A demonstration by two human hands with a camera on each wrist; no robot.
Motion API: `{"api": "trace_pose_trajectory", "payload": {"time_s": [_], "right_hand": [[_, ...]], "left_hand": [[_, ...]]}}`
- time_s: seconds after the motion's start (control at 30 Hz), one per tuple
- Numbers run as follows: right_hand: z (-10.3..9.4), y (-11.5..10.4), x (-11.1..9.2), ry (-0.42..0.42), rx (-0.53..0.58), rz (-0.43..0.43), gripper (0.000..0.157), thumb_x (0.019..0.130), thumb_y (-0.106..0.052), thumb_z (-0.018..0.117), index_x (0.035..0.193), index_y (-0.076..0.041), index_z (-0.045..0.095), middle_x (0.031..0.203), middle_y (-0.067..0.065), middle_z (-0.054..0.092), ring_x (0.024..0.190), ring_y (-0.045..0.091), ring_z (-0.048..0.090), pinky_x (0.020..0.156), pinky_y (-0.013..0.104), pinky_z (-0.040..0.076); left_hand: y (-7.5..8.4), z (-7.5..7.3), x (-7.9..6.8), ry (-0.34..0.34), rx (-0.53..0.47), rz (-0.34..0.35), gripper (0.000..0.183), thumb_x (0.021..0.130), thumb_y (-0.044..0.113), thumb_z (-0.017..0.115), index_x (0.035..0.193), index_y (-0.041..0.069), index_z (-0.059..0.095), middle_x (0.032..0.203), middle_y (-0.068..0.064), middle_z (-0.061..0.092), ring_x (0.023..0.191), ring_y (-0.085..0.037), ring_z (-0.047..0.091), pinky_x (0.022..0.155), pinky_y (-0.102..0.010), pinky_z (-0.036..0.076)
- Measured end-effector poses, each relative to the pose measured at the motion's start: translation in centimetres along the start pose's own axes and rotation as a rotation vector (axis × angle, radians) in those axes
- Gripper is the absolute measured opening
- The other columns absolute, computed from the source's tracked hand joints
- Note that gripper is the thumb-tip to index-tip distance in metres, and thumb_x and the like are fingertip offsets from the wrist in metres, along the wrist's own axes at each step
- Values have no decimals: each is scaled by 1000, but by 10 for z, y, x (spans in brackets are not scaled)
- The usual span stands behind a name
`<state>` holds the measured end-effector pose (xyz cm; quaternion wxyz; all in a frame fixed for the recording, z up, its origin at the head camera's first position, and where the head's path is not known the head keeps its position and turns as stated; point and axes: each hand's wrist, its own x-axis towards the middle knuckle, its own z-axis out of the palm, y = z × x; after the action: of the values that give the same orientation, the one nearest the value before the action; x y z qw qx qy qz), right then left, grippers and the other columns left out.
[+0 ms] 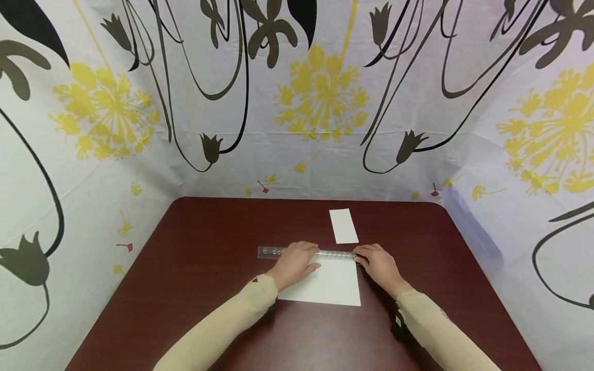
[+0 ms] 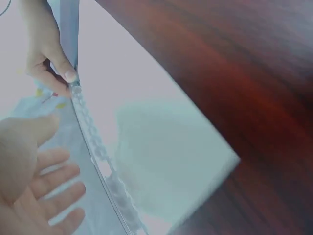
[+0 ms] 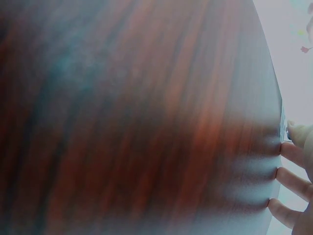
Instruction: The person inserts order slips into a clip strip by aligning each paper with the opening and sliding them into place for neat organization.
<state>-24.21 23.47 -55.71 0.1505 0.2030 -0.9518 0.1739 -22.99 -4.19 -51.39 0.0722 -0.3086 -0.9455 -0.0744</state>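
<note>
A clear ruler lies across the far edge of a white sheet of paper, its left end reaching past the sheet. My right hand pinches the ruler's right end between thumb and forefinger. In the right wrist view that hand's other fingertips rest on the tabletop. My left hand is over the ruler left of its middle, and its thumb shows above the paper. Straight, spread fingers of this hand appear beside the ruler in the left wrist view.
A small white paper rectangle lies beyond the ruler, toward the back of the dark red-brown table. White cloth with flower prints hangs behind and along both sides of the table.
</note>
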Motion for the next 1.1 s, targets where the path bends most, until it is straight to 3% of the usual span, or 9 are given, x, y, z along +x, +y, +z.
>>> {"api": "trace_pose_trajectory", "payload": {"time_s": [0.17,0.33,0.7,0.9,1.1], "right_hand": [[1,1,-1,4,1,-2,24,89,-18,73,113,-13,74,113,5,74,104,25,66,82,44,57],[2,2,-1,12,1,-1,24,90,-20,73,113,-14,74,113,5,75,105,25,66,83,45,57],[1,4,1,-18,16,11,24,92,-21,70,115,-14,74,116,5,74,107,25,65,85,46,57],[2,6,2,-20,13,8,25,92,-22,70,115,-14,73,116,5,74,107,25,65,84,46,57],[3,5,3,-15,17,1,24,91,-21,71,114,-15,74,115,5,74,107,25,65,84,45,57]], "left_hand": [[11,1,18,73,-14,-85,37,96,38,63,122,12,69,120,-1,71,111,-18,64,98,-35,52],[19,-1,33,95,-101,-170,36,97,36,62,121,10,70,117,-5,72,109,-20,64,95,-37,53],[28,4,67,79,-165,-276,34,97,35,62,116,8,72,109,-7,72,101,-22,64,91,-38,53],[26,12,84,75,-121,-363,29,96,36,63,103,11,74,97,-5,72,92,-23,65,84,-39,54],[26,14,100,11,-117,-453,33,95,42,63,94,12,74,92,-4,72,92,-23,67,83,-40,55]]}}
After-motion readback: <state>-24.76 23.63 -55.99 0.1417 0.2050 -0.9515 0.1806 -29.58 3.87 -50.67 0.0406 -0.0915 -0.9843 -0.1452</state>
